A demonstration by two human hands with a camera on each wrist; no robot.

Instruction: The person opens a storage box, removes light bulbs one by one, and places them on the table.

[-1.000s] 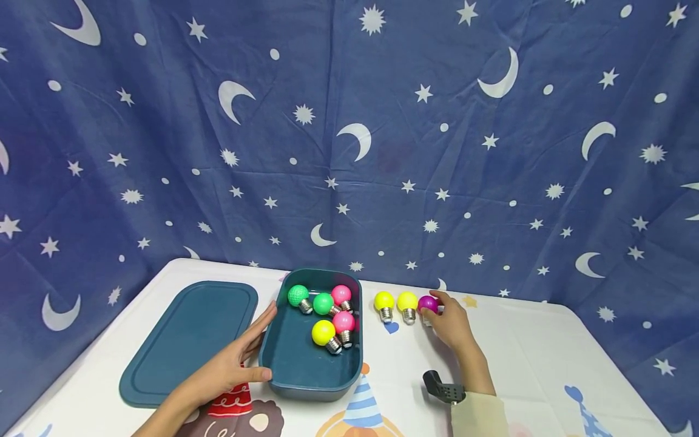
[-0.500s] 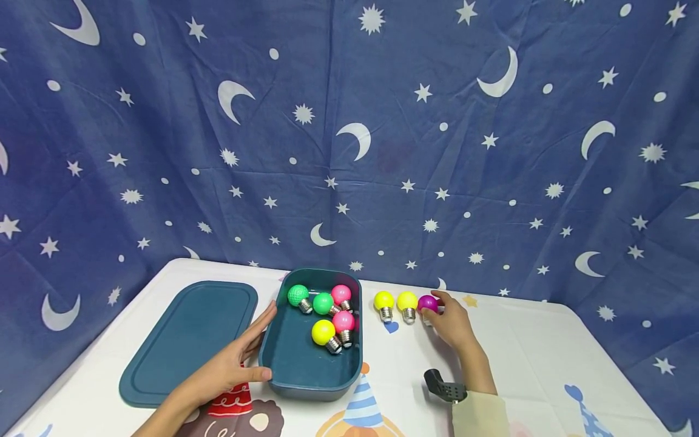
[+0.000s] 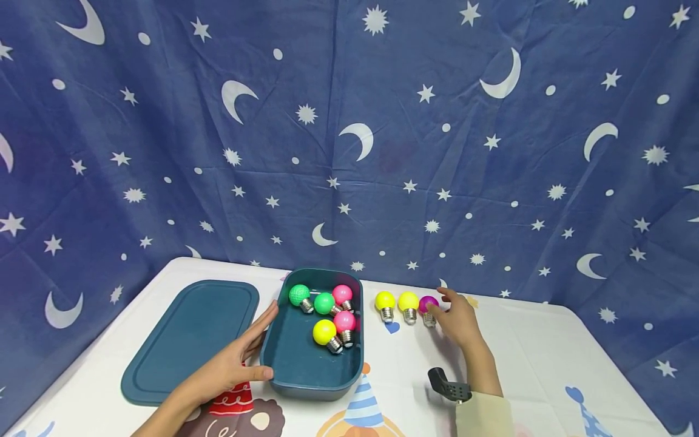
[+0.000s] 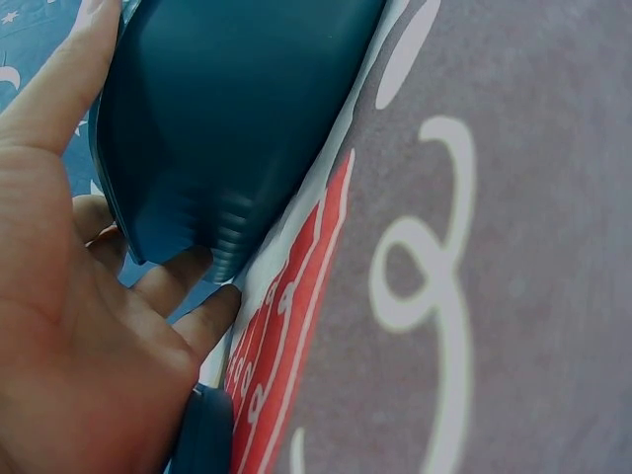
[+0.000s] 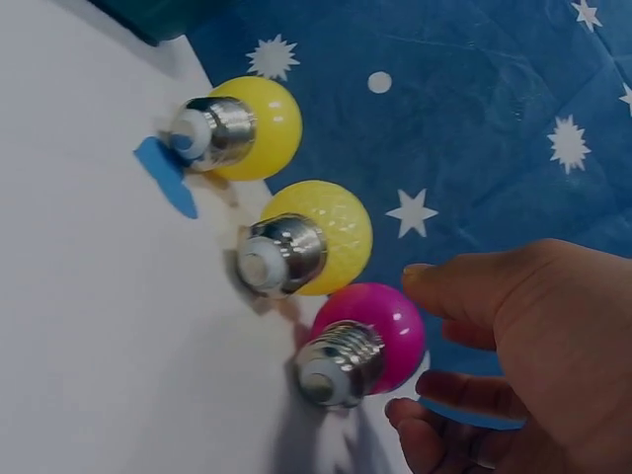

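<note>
At the left wall of a dark teal box, my left hand rests with fingers fairly straight along the side and thumb at the near corner. In the left wrist view, that hand is spread beside the box wall. Three bulbs lie in a row right of the box: a yellow bulb, a second yellow bulb and a magenta bulb. My right hand is just right of the magenta bulb. In the right wrist view, its thumb and fingers are parted and grip nothing.
Inside the box lie two green bulbs, two pink bulbs and a yellow bulb. A flat teal lid lies on the table left of the box. Behind the table hangs a blue curtain with moons and stars.
My right hand has loosened its fingers from the magenta bulb and drawn slightly away to the right, leaving the bulb at the row's end. The left hand stays by the box.
</note>
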